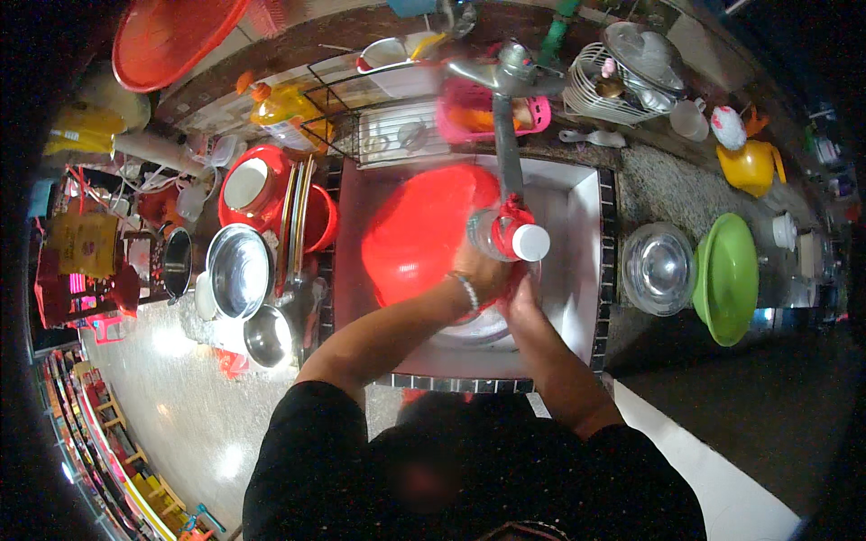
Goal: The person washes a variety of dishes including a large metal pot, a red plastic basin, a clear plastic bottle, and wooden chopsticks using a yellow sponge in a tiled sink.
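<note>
A large red plastic basin (423, 226) leans inside the sink (585, 203). At the end of the grey faucet spout (507, 149) is a clear plastic bottle (482, 233) with a white cap (531, 243) and red material around it. My left hand (482, 270), with a beaded bracelet at the wrist, is beneath the bottle and over the basin's right side. Close beside it, lower right, is my right hand (522, 296). The bottle and blur hide the fingers of both hands, so what they grip cannot be made out. A pale round vessel (477, 331) shows below them.
Metal bowls (240, 270) and a red bucket (321, 216) stand left of the sink. On the right counter are a clear bowl (657, 269) and a green basin (731, 280). Behind the sink sit a pink basket (541, 111), a white wire rack (588, 88) and a yellow bottle (287, 115).
</note>
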The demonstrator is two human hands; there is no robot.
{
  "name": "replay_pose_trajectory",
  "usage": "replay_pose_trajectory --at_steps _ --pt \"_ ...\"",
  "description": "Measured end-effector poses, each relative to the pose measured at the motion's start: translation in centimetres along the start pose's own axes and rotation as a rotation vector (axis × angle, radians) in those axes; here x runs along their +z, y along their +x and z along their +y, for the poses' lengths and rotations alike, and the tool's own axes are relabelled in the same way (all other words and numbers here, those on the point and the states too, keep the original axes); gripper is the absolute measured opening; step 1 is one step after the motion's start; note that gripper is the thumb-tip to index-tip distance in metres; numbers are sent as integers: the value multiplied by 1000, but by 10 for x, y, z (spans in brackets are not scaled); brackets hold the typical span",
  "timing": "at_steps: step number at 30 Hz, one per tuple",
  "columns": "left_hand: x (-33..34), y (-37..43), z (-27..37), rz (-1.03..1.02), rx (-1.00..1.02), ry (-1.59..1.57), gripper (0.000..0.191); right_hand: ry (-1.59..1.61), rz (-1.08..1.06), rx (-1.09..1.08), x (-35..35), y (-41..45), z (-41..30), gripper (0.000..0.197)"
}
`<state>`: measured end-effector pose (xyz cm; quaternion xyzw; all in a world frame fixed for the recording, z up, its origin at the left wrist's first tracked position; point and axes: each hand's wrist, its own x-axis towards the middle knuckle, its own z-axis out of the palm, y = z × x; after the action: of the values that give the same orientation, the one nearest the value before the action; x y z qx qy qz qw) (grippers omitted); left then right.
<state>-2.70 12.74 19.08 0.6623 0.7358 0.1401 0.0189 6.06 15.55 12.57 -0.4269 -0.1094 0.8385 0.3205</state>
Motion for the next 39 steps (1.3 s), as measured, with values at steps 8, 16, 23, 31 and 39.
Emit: replay_pose_trajectory --at_steps 8,16,23,31,39 --pt "-12 -1 4 -106 15 -27 35 99 8 121 -15 27 -23 43" --pt "-9 -43 -53 233 -206 -199 58 276 -37 114 -30 -4 -53 45" --pt "88 -92 -133 504 -1138 -1078 60 150 -27 174 -60 -15 -33 46" --pt "78 -159 -168 156 -1361 -1946 37 29 -232 241 -108 -6 -44 58" --pt "71 -113 -131 251 -1119 -2085 38 -88 -309 232 -109 -12 -80 64"
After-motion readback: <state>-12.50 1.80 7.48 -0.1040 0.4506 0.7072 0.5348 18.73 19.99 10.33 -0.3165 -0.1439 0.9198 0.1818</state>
